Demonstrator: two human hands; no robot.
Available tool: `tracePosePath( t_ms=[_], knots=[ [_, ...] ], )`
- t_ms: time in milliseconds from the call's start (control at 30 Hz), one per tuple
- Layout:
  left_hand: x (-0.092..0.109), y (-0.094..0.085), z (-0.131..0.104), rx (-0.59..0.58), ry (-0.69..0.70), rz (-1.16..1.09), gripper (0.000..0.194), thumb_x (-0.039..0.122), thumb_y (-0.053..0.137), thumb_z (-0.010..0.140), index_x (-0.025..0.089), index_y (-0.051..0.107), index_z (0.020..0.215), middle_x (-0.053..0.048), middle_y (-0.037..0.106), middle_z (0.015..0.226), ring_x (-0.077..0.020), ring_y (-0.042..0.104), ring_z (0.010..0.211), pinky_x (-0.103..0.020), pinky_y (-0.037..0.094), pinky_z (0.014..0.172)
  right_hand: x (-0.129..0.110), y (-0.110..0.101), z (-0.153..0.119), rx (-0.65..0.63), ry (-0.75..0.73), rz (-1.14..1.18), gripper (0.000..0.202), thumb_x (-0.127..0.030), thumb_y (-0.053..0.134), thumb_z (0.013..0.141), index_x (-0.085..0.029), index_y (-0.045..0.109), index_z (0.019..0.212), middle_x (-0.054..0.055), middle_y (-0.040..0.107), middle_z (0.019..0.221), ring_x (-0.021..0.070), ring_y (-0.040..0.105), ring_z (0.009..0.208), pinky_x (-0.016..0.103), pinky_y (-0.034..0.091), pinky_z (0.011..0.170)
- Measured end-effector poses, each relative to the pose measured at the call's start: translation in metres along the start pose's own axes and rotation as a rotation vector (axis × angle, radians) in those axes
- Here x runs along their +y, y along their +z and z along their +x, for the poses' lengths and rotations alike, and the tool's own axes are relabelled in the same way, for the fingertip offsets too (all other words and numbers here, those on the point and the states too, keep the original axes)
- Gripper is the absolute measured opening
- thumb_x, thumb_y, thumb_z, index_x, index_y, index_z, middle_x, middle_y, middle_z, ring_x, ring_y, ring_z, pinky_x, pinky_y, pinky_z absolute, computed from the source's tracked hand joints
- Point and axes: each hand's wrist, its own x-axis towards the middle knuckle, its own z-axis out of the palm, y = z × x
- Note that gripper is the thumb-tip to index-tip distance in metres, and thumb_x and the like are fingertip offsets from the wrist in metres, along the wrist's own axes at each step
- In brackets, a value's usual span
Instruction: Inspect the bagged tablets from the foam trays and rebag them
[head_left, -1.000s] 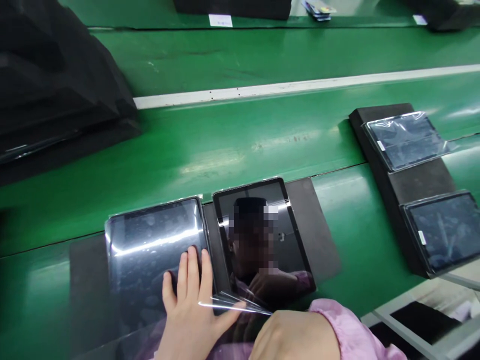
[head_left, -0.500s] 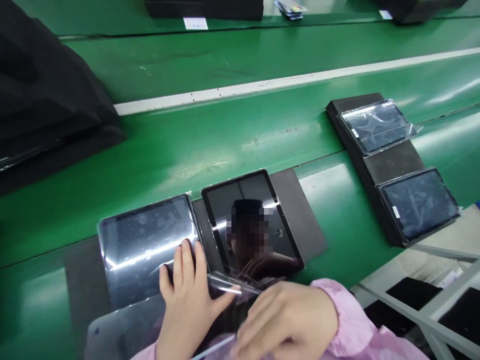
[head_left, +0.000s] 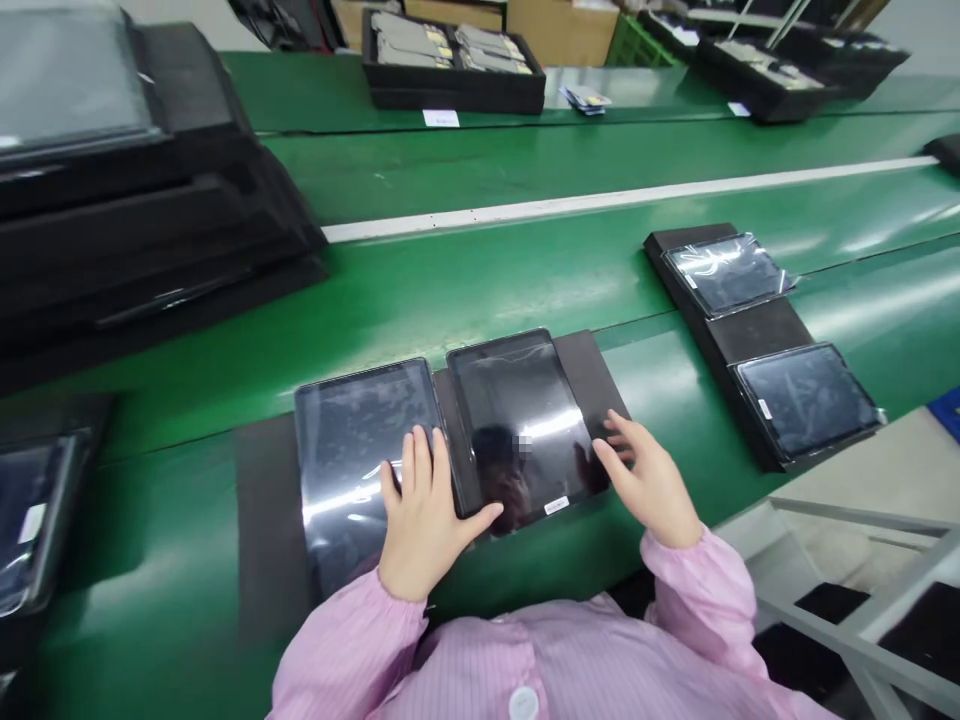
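Observation:
Two dark tablets lie side by side on a black foam board (head_left: 262, 520) in front of me. My left hand (head_left: 429, 520) rests flat with spread fingers on the right part of the left tablet (head_left: 352, 430), its thumb reaching over the lower left corner of the right tablet (head_left: 517, 400). That right tablet has a clear film over its screen and a small white label (head_left: 556, 506) at its lower edge. Beside its right edge is my right hand (head_left: 651, 480), fingers apart and bent, with nothing in it. I cannot tell whether its fingertips touch the tablet.
Another foam board (head_left: 772, 330) to the right bears two film-covered tablets. A stack of black trays (head_left: 172, 230) stands at the left, above another tablet (head_left: 37, 520). Across the green conveyor run a white rail (head_left: 600, 200) and, farther back, a black box (head_left: 457, 90) of grey packs.
A clear film that my right hand held near my body now lies over the right tablet. My right hand has moved right and opened. The view has tilted up.

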Motion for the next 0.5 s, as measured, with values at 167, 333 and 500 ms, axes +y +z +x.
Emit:
tracePosePath(
  t_ms=[167,333,500],
  knots=[
    [-0.039,-0.032,-0.023,0.188,-0.317,0.065,0.098,0.073,0.037,0.086,-0.005,0.037,0.146,-0.036,0.047,0.144,-0.0466,0.046,0.134,-0.06,0.039,0.105,-0.006,0.041,0.007,0.085,-0.046,-0.058,0.064,-0.068,0.052,0.085,-0.013,0.068,0.113,0.021,0.063,0.106,0.038,0.059,0.103,0.058,0.047,0.094],
    [-0.065,-0.047,-0.059,0.148,-0.532,0.068,0.066,0.057,0.044,0.087,0.006,0.062,0.125,-0.027,0.065,0.117,-0.0428,0.062,0.104,-0.057,0.049,0.087,-0.007,0.051,0.017,0.097,0.003,0.008,0.068,-0.077,0.059,0.069,-0.015,0.061,0.097,0.022,0.062,0.102,0.0425,0.054,0.109,0.063,0.038,0.1],
    [-0.064,-0.038,-0.049,0.21,-0.62,-0.303,0.062,0.054,0.058,0.072,0.008,0.061,0.114,-0.024,0.062,0.117,-0.0399,0.057,0.116,-0.057,0.042,0.105,-0.014,0.05,0.027,0.045,0.13,0.134,0.052,-0.065,0.073,0.054,-0.024,0.053,0.081,0.014,0.066,0.091,0.037,0.062,0.097,0.054,0.048,0.091]
  ],
)
